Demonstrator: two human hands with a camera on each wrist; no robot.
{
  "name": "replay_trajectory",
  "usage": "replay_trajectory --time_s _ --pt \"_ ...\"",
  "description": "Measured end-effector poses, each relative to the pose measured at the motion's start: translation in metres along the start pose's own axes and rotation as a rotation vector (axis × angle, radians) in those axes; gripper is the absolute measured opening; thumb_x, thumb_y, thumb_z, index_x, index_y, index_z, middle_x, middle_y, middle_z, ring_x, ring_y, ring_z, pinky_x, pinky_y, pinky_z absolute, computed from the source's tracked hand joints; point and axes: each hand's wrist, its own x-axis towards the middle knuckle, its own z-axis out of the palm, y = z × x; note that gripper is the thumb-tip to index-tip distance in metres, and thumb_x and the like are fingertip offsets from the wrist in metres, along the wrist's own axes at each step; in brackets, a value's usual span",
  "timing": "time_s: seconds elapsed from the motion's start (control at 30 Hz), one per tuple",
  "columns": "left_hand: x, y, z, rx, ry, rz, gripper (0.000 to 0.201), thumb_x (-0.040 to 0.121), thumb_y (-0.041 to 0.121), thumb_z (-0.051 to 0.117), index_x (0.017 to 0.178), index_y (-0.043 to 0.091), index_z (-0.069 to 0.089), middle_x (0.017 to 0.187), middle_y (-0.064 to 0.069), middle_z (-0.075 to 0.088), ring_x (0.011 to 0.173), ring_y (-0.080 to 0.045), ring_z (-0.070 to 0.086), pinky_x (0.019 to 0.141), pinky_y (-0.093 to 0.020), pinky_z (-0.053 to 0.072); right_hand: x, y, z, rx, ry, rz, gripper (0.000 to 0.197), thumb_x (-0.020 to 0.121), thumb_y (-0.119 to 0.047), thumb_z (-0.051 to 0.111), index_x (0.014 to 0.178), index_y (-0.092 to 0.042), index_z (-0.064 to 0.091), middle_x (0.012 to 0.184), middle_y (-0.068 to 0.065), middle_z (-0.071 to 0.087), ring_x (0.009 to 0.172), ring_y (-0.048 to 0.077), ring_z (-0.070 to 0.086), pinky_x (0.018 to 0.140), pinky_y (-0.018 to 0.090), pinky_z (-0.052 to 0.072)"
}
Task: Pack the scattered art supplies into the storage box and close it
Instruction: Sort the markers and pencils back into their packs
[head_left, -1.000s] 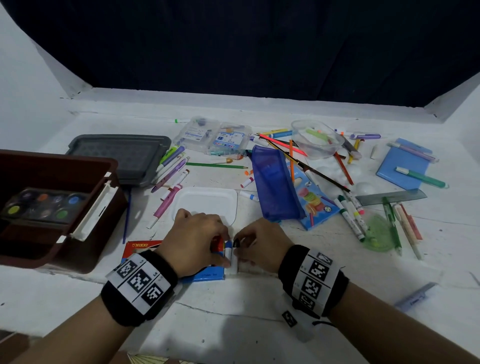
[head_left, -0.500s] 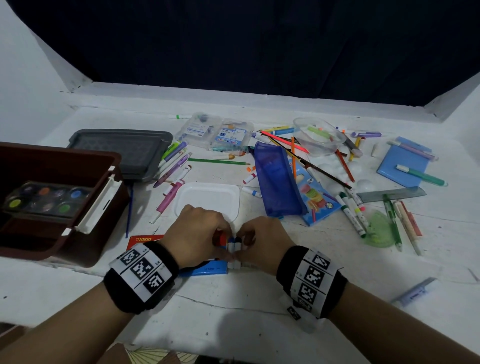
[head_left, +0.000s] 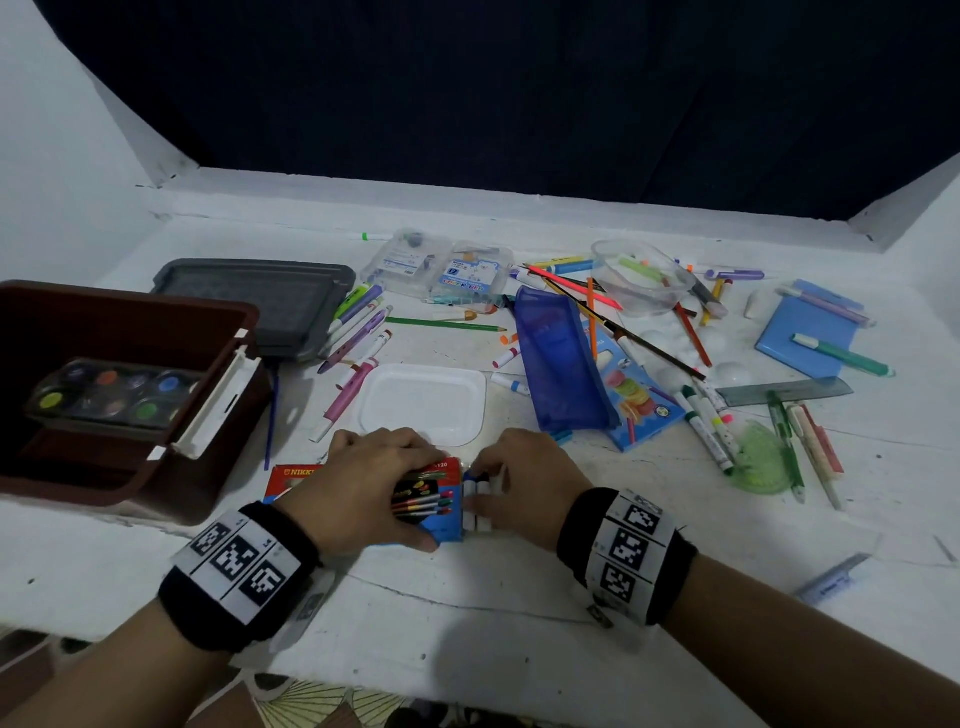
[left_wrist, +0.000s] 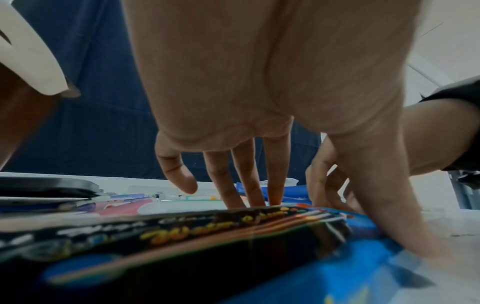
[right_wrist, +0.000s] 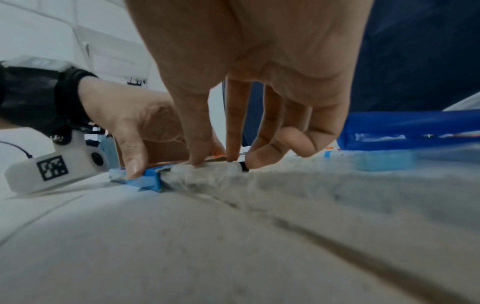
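Observation:
A flat blue and red marker box (head_left: 426, 499) lies at the table's front, just ahead of me. My left hand (head_left: 358, 488) spans it, fingers (left_wrist: 249, 185) on the far edge and thumb on the near corner. Several white marker ends (head_left: 478, 499) stick out of the box's right end. My right hand (head_left: 519, 488) pinches them with thumb and fingertips (right_wrist: 232, 156), at the marker ends (right_wrist: 232, 165). The brown storage box (head_left: 156, 306) stands open at the left and holds a paint palette (head_left: 109, 395). Its grey lid (head_left: 254, 301) lies behind it.
A white tray (head_left: 423, 402) sits just beyond my hands. A blue pencil case (head_left: 556, 364), a clear bowl (head_left: 641, 275), two clear cases (head_left: 441, 270) and several loose pens, pencils and rulers cover the middle and right. The wall rises behind the table.
My left hand has slid back along the marker box, baring its printed top. The right hand stays at the marker ends, which now lie closer into the box's opening.

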Motion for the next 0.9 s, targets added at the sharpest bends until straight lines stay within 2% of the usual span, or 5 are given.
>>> replay_trajectory --time_s 0.17,0.23,0.57,0.73,0.9 --pt "0.001 0.001 0.000 0.019 -0.005 0.012 0.083 0.069 0.072 0.072 0.141 0.040 0.045 0.132 0.023 0.045 0.123 -0.003 0.042 0.101 -0.040 0.031 0.011 -0.002 0.000 -0.050 -0.031 0.043 0.034 0.077 -0.044 0.076 0.093 -0.018 0.062 0.088 -0.004 0.059 0.081 0.013 0.054 0.073 0.028 0.047" --pt "0.001 0.002 -0.001 0.042 -0.008 0.022 0.082 0.070 0.071 0.071 0.141 0.039 0.045 0.133 0.022 0.045 0.123 -0.003 0.042 0.100 -0.040 0.032 0.015 -0.004 -0.002 -0.070 -0.055 0.033 0.035 0.075 -0.043 0.078 0.092 -0.017 0.063 0.086 -0.004 0.057 0.080 0.013 0.053 0.072 0.027 0.044" --pt "0.002 -0.002 0.001 -0.032 -0.007 0.043 0.077 0.071 0.066 0.073 0.139 0.039 0.048 0.132 0.024 0.045 0.122 0.001 0.045 0.103 -0.040 0.036 0.005 0.000 -0.002 -0.066 -0.078 -0.061 0.035 0.088 -0.046 0.065 0.105 -0.016 0.072 0.099 0.005 0.063 0.087 0.017 0.057 0.081 0.035 0.050" --pt "0.001 -0.002 0.000 -0.044 -0.012 0.039 0.080 0.073 0.063 0.074 0.142 0.038 0.044 0.136 0.022 0.045 0.125 -0.003 0.043 0.104 -0.041 0.034 -0.003 0.007 -0.011 -0.292 -0.119 -0.122 0.055 0.070 -0.067 0.068 0.108 -0.028 0.062 0.105 -0.004 0.057 0.095 0.015 0.052 0.083 0.037 0.048" --pt "0.002 -0.001 0.000 -0.026 -0.030 0.027 0.081 0.074 0.063 0.074 0.144 0.038 0.042 0.138 0.023 0.043 0.128 -0.004 0.039 0.104 -0.042 0.030 0.000 0.012 -0.012 -0.277 -0.137 -0.119 0.058 0.066 -0.056 0.078 0.114 -0.028 0.062 0.110 -0.006 0.059 0.104 0.016 0.052 0.087 0.038 0.047"
